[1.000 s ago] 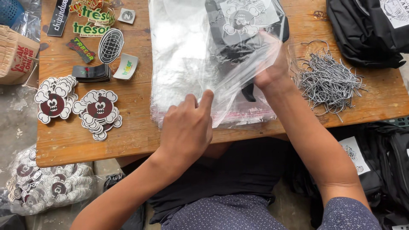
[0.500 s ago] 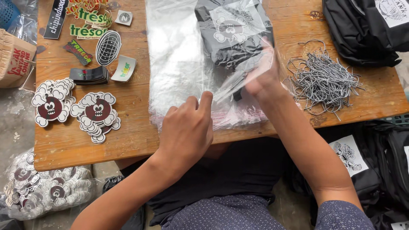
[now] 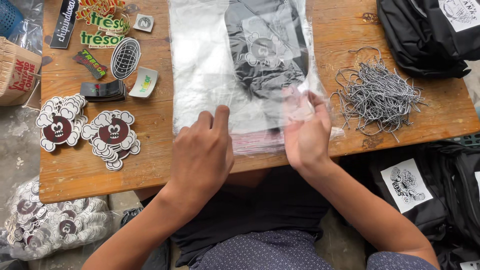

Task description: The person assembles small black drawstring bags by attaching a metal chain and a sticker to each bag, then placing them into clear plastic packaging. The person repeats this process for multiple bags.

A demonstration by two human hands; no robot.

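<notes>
A clear plastic bag point(image 3: 210, 75) lies flat on the wooden table point(image 3: 155, 150), on top of a stack of more bags. Inside its right half is a folded black garment point(image 3: 265, 55) with a white cartoon print. My left hand point(image 3: 202, 150) presses down on the bag's near edge with its fingertips. My right hand point(image 3: 306, 135) pinches the bag's near right corner, where the flap is.
A heap of black-and-white cords point(image 3: 375, 95) lies right of the bag. Cloud-shaped stickers point(image 3: 111, 137) and other sticker stacks point(image 3: 102, 91) sit at the left. Black bags point(image 3: 430, 35) are at the far right, a cardboard box point(image 3: 15, 70) at the left edge.
The bag, held up and open a second ago, now lies flat with the garment inside. My right hand came out of it and moved down to its near right corner.
</notes>
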